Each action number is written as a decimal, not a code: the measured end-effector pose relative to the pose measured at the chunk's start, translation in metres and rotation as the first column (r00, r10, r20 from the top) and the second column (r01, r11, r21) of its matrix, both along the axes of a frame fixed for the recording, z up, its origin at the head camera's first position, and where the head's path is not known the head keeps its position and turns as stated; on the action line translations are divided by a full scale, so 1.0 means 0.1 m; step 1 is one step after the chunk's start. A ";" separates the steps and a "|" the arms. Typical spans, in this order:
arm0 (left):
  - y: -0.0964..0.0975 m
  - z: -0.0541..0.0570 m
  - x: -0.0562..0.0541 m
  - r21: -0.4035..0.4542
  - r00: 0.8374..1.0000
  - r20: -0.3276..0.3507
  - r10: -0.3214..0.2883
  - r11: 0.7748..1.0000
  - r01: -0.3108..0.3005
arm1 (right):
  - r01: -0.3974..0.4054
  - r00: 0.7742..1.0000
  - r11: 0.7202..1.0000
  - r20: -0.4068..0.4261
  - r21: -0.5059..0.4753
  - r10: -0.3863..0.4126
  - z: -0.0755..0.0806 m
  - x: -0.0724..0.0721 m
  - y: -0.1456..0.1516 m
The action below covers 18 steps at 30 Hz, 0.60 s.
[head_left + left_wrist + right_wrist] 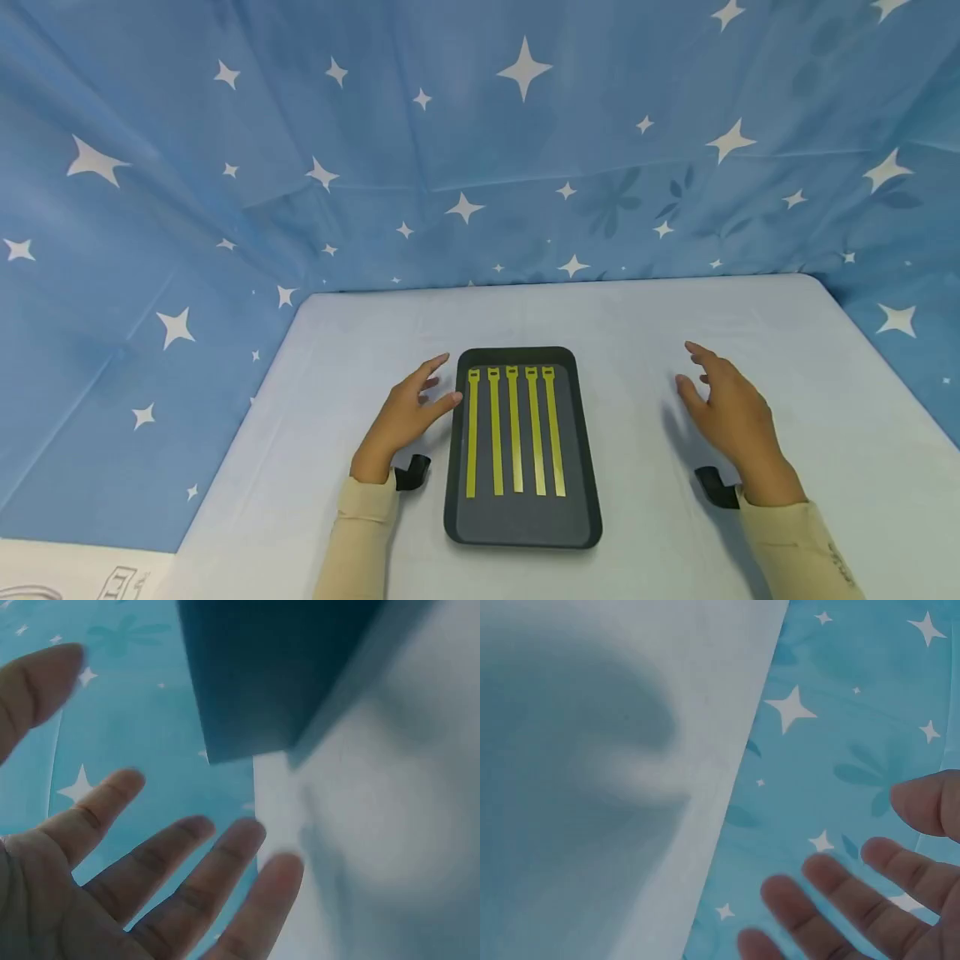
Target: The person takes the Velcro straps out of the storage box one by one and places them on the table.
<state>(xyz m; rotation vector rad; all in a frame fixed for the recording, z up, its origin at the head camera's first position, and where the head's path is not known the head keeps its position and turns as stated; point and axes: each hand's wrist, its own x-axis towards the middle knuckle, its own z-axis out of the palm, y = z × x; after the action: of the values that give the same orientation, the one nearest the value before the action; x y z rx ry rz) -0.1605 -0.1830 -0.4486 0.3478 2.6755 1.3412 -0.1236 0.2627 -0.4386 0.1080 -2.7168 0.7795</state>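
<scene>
Several yellow strips (515, 429), each with a wider slotted head at the far end like a flat cable tie, lie side by side in a dark grey tray (523, 525). My left hand (401, 417) hovers at the tray's left side with fingers spread and nothing held; its thumb tip overlaps the rim in the head view. The left wrist view has the dark tray wall (255, 675) beyond the spread fingers (199, 892). Well to the right of the tray, my right hand (731, 408) is held over the table, fingers loosely extended around nothing.
A white-covered table (637, 325) carries the tray. Behind it and to the left hangs a blue curtain (450, 142) with white stars. Each wrist wears a small black device (412, 473). A pale printed surface (75, 575) shows at the bottom left.
</scene>
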 end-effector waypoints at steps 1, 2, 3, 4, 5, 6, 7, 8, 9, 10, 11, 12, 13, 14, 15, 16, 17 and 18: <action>0.00 0.00 0.00 0.036 1.000 0.014 -0.004 0.999 0.003 | 0.000 1.000 1.000 -0.012 -0.008 -0.001 0.01 -0.01 -0.01; 0.00 -0.01 0.00 0.078 0.999 0.034 -0.010 0.997 0.008 | -0.003 1.000 1.000 -0.025 -0.021 0.003 0.02 -0.01 -0.02; 0.00 -0.02 -0.01 0.127 0.998 0.058 -0.019 0.992 0.011 | -0.010 0.999 0.999 -0.036 -0.036 0.009 0.02 -0.02 -0.02; -0.01 -0.04 -0.02 0.181 0.996 0.086 -0.034 0.983 0.018 | -0.021 0.999 0.998 -0.047 -0.053 0.018 0.02 -0.03 -0.02; -0.01 -0.05 -0.02 0.231 0.992 0.116 -0.051 0.973 0.023 | -0.035 0.998 0.997 -0.054 -0.071 0.031 0.03 -0.04 -0.02; -0.01 -0.07 -0.04 0.277 0.987 0.144 -0.072 0.960 0.030 | -0.054 0.997 0.994 -0.058 -0.091 0.048 0.03 -0.05 -0.02; -0.01 -0.10 -0.04 0.321 0.981 0.171 -0.096 0.946 0.037 | -0.077 0.996 0.991 -0.060 -0.113 0.070 0.03 -0.06 -0.02; -0.01 -0.12 -0.05 0.363 0.972 0.199 -0.122 0.931 0.042 | -0.099 0.994 0.986 -0.059 -0.132 0.092 0.03 -0.08 -0.02; -0.01 -0.14 -0.06 0.398 0.964 0.222 -0.145 0.916 0.046 | -0.120 0.992 0.982 -0.054 -0.143 0.114 0.03 -0.09 -0.02; -0.02 -0.17 -0.07 0.423 0.956 0.240 -0.165 0.905 0.050 | -0.141 0.990 0.979 -0.047 -0.145 0.135 0.03 -0.11 -0.02; -0.02 -0.19 -0.08 0.436 0.951 0.252 -0.178 0.898 0.052 | -0.159 0.987 0.976 -0.039 -0.148 0.155 0.03 -0.12 -0.02; -0.02 -0.21 -0.08 0.450 0.947 0.260 -0.191 0.891 0.056 | -0.178 0.984 0.974 -0.038 -0.143 0.174 0.04 -0.14 -0.03; -0.03 -0.22 -0.08 0.460 0.944 0.261 -0.201 0.886 0.062 | -0.196 0.981 0.971 -0.038 -0.136 0.192 0.04 -0.15 -0.03; -0.03 -0.24 -0.09 0.466 0.942 0.265 -0.205 0.883 0.061 | -0.212 0.977 0.969 -0.040 -0.128 0.208 0.05 -0.16 -0.03; -0.04 -0.26 -0.09 0.468 0.942 0.266 -0.207 0.881 0.061 | -0.226 0.974 0.966 -0.040 -0.122 0.223 0.05 -0.17 -0.04; -0.05 -0.28 -0.10 0.469 0.942 0.264 -0.209 0.881 0.064 | -0.239 0.971 0.964 -0.041 -0.118 0.236 0.06 -0.18 -0.04; -0.05 -0.29 -0.10 0.468 0.943 0.261 -0.208 0.881 0.065 | -0.253 0.967 0.960 -0.042 -0.122 0.250 0.07 -0.20 -0.04; -0.05 -0.31 -0.11 0.469 0.943 0.259 -0.210 0.881 0.068 | -0.267 0.964 0.955 -0.044 -0.127 0.263 0.08 -0.21 -0.05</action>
<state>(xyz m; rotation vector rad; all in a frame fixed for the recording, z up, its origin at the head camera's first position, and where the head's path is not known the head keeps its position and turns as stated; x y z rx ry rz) -0.1711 -0.1885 -0.4792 0.3400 2.0293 1.8005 -0.1450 0.2581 -0.4311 0.4580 -2.6482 1.0218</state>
